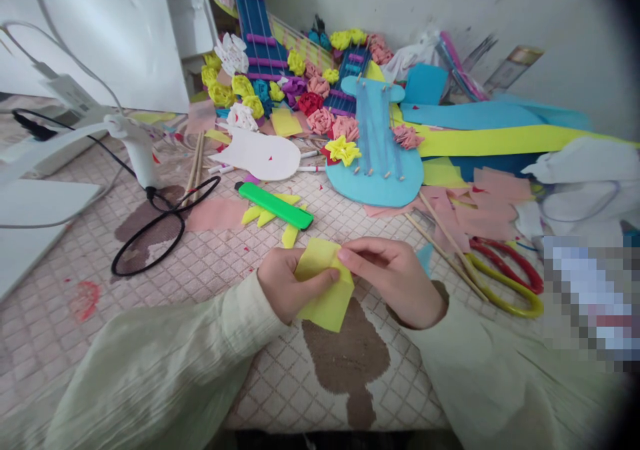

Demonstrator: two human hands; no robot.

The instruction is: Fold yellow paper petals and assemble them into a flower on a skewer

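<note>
A small yellow sheet of crepe paper (325,303) is held up between both hands, just above the tablecloth. My left hand (289,283) grips its left side, the thumb lying across the front of the sheet. At its upper right edge, my right hand (393,277) pinches the paper between thumb and fingertips. Beyond the hands, a green utility knife (275,205) rests on several cut yellow paper strips (290,237). Further back lies a light-blue paper guitar shape (375,187) with strings, wooden pegs, and a yellow paper flower (343,150) on its left side.
Red-and-yellow-handled scissors (505,283) and wooden sticks (447,243) lie at right, near pink paper pieces (493,203). A glue gun (135,147) stands at left with its looped black cable (113,263). Crepe flowers (220,93) and a white paper cutout (265,153) fill the back.
</note>
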